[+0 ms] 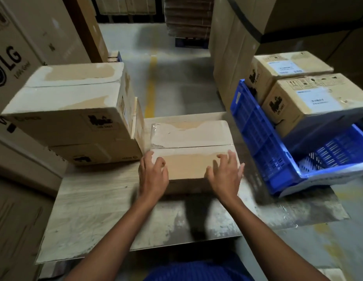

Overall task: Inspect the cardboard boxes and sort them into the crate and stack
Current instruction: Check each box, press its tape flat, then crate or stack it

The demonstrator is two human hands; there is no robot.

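Both hands, left hand (154,175) and right hand (225,173), spread open at taped cardboard box (190,147) near corners, left of blue crate (263,138), ungripped, likely bracing to lift.

Bare forearms, no sleeves visible, blue garment (198,269), seemingly finely striped, at bottom edge

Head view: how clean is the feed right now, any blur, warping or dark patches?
Head view: right hand smeared by motion blur, left hand sharper; wide-angle bending at the edges, blue crate leaning; dim corners; a dark shadow on the table below the centre box.
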